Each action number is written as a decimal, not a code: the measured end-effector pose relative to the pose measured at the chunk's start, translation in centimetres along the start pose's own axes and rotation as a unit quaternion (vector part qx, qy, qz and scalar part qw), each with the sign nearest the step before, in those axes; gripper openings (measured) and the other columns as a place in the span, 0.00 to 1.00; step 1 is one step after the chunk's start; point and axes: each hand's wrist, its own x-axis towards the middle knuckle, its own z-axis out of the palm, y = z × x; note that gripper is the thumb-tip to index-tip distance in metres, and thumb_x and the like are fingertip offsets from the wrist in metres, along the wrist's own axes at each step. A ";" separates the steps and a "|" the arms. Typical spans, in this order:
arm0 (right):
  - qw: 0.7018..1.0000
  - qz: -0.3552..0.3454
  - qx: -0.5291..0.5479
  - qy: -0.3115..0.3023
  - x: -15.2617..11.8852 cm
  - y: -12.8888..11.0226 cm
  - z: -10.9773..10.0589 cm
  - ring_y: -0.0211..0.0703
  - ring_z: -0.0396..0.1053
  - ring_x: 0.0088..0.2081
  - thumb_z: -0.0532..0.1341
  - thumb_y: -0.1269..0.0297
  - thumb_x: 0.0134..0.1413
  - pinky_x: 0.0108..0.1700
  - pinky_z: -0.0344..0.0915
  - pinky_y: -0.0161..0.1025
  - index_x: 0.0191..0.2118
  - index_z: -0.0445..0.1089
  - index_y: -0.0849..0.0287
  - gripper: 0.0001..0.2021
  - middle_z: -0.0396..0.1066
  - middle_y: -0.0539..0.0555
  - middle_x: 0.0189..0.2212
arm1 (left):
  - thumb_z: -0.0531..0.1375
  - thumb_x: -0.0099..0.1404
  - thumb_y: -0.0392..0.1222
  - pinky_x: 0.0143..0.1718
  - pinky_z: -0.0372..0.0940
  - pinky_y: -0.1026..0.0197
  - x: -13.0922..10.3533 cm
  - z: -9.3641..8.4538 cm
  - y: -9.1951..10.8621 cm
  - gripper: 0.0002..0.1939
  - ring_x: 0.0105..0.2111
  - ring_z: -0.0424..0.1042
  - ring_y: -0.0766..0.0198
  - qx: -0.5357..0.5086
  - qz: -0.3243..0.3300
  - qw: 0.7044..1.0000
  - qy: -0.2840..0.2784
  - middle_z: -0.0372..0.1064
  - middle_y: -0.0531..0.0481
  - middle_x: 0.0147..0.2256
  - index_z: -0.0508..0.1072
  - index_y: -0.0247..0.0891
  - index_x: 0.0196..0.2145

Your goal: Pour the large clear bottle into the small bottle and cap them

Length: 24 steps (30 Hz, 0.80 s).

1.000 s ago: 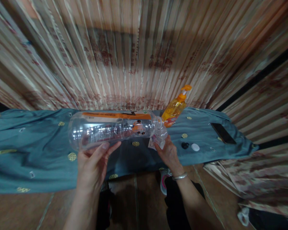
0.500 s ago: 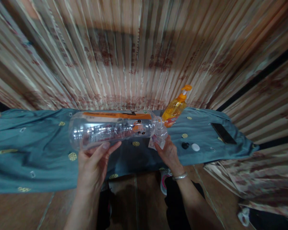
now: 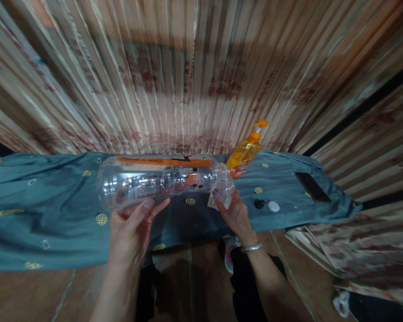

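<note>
LH (image 3: 130, 228): clr cyl plstc btl (image 3: 157, 181) | RH (image 3: 237, 215): sm clr pc (image 3: 225, 187)

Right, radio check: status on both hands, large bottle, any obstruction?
Left hand holding large clear bottle, sideways. Right hand gripping small clear container beside that bottle's neck. Pump bottle close beyond, possibly in the way.

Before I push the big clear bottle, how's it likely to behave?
The big clear bottle is probably light for its size, since no liquid shows inside. Its clear, plastic-looking side may flex if squeezed. Turned sideways, its rounded body could roll if pushed without the left hand there.
</note>
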 end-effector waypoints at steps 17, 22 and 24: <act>1.000 -0.009 -0.003 0.014 0.0 0.3 0.4 0.56 0.77 0.38 0.61 0.56 0.60 0.37 0.75 0.52 0.59 0.61 0.63 0.25 0.78 0.67 0.39 | 0.78 0.41 0.38 0.39 0.78 0.50 0.2 -0.4 -0.3 0.19 0.29 0.75 0.64 0.011 0.008 1.000 -0.011 0.75 0.57 0.27 0.75 0.39 0.28; 1.000 -0.003 -0.005 0.013 0.0 0.0 0.2 0.56 0.78 0.38 0.60 0.56 0.60 0.38 0.75 0.50 0.58 0.61 0.65 0.25 0.78 0.69 0.39 | 0.78 0.40 0.38 0.37 0.78 0.50 0.1 -0.2 -0.2 0.19 0.29 0.75 0.64 0.000 0.005 1.000 0.001 0.76 0.56 0.27 0.74 0.38 0.27; 1.000 -0.003 -0.008 0.010 0.0 -0.1 0.1 0.56 0.78 0.38 0.60 0.56 0.60 0.39 0.75 0.50 0.58 0.61 0.66 0.25 0.78 0.69 0.40 | 0.79 0.39 0.38 0.37 0.78 0.51 0.1 -0.1 -0.2 0.20 0.30 0.76 0.63 -0.002 0.002 1.000 0.001 0.76 0.56 0.28 0.75 0.39 0.28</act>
